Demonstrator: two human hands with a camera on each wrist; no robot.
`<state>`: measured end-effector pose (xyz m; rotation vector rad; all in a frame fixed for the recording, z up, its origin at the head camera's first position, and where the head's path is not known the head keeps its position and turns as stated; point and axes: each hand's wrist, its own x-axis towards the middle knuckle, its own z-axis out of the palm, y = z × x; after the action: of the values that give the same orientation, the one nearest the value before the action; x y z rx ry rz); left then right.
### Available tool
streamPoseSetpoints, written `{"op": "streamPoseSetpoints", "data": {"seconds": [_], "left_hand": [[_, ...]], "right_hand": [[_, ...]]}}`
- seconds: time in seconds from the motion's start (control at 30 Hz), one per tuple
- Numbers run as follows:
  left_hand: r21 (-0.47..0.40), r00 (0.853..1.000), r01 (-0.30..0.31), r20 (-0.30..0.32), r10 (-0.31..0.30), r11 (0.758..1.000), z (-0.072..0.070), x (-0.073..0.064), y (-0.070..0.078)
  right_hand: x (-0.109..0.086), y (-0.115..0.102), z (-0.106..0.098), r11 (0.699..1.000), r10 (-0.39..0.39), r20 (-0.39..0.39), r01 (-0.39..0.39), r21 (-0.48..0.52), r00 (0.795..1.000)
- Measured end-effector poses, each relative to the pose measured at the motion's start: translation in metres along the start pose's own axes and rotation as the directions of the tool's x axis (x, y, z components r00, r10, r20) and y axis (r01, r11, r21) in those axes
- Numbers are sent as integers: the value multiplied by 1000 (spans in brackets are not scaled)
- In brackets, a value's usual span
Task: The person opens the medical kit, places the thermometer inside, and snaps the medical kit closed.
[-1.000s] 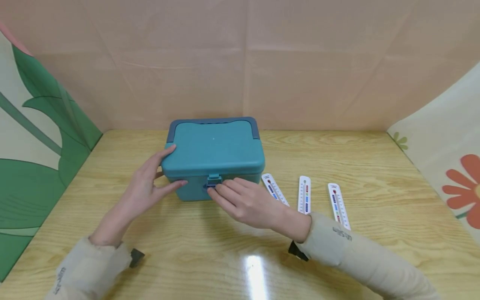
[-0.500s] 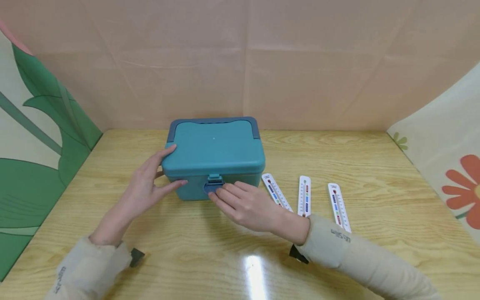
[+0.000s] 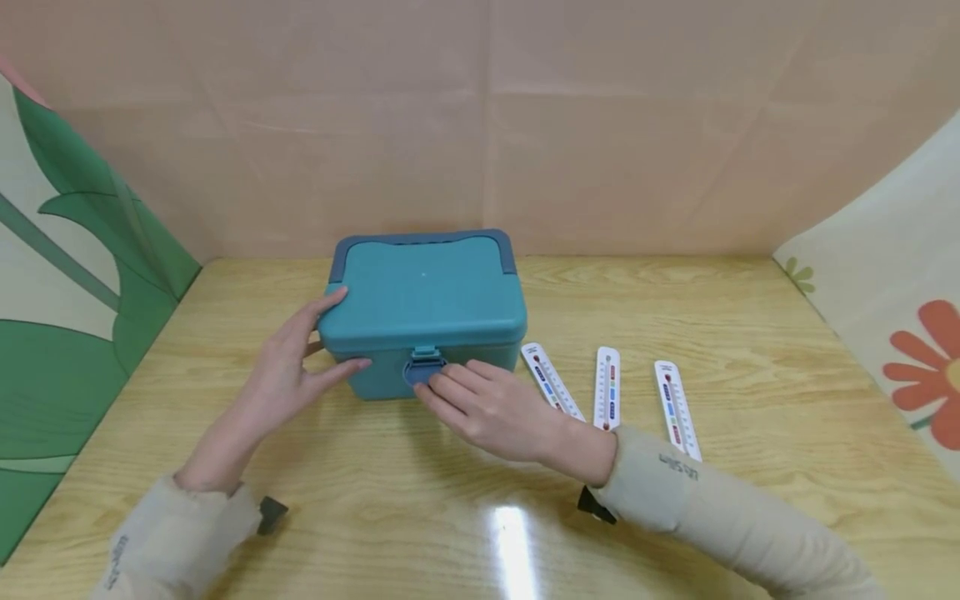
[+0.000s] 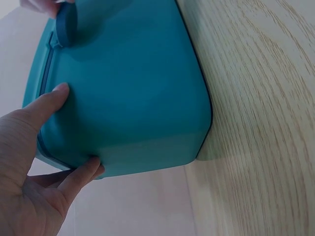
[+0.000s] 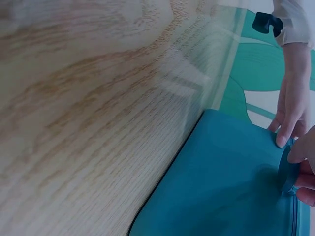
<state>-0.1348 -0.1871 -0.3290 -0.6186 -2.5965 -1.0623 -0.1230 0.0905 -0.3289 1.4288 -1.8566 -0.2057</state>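
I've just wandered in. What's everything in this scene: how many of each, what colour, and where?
Lidded box: one, teal, on the table, left of centre
Handle: one, blue-grey, along the back of the lid
Latch: one, dark blue, front of the box
Thermometer strips: three, white with coloured marks, right of the box
Table: one, pale wood, underneath
Back sheet: one, pinkish-beige, behind
Side sheets: two, leaf print left, red-orange flower print right
Black pieces: two, at the cuffs
Sleeves: two, beige, lower corners
Left hand: one, gripping the box's left corner
Right hand: one, fingers on the latch
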Motion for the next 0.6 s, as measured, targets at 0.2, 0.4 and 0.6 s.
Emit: {"op": "streamPoseSetpoints", "data": {"seconds": [0.2,0.4,0.6], "left_hand": [[4,1000,-5,0,5,1000,0,0,-1],[7,1000,-5,-6,5,1000,-1,-1,1],[7,1000,-20,-9,20,1000,0,-1,1]], "right_hand": [[-1,0,1,1000,2,7,-3,23,1000],[0,1,1,999,-1,-3,1,33,1000],[-1,3,2,997,10,1,-10,80,1000]]}}
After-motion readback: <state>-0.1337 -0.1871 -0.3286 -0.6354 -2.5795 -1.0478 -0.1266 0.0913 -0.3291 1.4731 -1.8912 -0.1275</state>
